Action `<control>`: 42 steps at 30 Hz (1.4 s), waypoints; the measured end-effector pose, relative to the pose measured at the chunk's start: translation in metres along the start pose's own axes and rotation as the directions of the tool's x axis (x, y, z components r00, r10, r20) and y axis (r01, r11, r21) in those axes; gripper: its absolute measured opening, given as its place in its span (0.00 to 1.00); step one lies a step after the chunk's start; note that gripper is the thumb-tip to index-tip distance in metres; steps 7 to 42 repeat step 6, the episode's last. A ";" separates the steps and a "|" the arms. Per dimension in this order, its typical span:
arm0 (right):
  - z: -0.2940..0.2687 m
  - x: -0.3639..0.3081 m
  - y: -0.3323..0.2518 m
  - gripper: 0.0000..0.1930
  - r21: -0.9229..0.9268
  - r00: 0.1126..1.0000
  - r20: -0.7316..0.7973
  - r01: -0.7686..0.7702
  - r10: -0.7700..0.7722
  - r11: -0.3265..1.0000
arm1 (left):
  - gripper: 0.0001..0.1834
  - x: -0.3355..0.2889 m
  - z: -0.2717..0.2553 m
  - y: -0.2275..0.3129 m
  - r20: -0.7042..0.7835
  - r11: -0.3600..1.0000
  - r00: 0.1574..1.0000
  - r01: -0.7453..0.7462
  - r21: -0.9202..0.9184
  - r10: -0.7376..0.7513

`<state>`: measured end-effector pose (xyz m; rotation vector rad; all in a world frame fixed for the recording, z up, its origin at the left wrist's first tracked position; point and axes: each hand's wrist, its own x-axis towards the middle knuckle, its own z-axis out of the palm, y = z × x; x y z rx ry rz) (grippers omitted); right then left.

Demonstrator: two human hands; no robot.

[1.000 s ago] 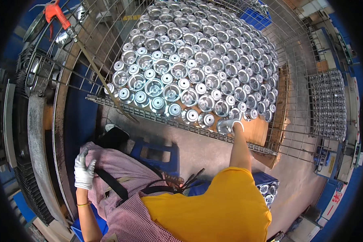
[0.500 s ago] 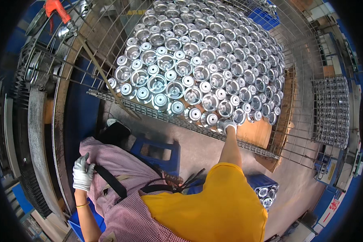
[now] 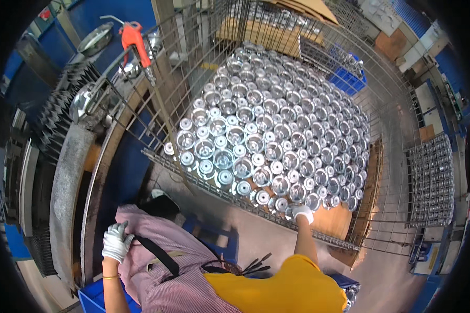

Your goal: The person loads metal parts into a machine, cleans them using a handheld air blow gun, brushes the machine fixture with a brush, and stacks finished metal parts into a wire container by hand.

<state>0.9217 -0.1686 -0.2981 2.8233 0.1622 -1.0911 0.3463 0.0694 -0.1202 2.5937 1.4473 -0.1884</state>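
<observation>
My right hand [image 3: 302,213], in a white glove, reaches to the near edge of a wire cage. Its fingers are closed at a shiny metal cup [image 3: 290,209] in the front row, and the glove partly covers them. Many more silver cups [image 3: 243,168] stand upright there in close rows, with smaller round metal pieces [image 3: 258,159] between them. My left hand [image 3: 117,243], also gloved, is beside the pink checked cloth [image 3: 141,221] over my body, close to a black strap [image 3: 157,255]. Its fingers are loosely bent and apart, with nothing visible in them.
The wire cage [image 3: 224,201] surrounds the cups, with brown cardboard [image 3: 333,221] under them. A red air gun [image 3: 134,44] hangs at its left corner, its hose crossing the mesh. A blue stool [image 3: 227,248] stands below the cage. Another rack of metal parts [image 3: 431,180] is at right.
The view has tilted up, so the cage and both hands appear lower and the far end shows more. My right hand stays at the front row; my left hand stays by the checked cloth.
</observation>
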 end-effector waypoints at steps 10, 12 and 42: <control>0.063 -0.073 -0.040 0.22 -0.216 0.568 -0.589 0.575 -0.575 0.789 | 0.29 -0.007 -0.007 0.001 0.066 0.997 0.997 0.033 -0.067 -0.029; 0.063 -0.073 -0.040 0.22 -0.216 0.568 -0.589 0.575 -0.575 0.789 | 0.29 -0.007 -0.007 0.001 0.066 0.997 0.997 0.033 -0.067 -0.029; 0.063 -0.073 -0.040 0.22 -0.216 0.568 -0.589 0.575 -0.575 0.789 | 0.29 -0.007 -0.007 0.001 0.066 0.997 0.997 0.033 -0.067 -0.029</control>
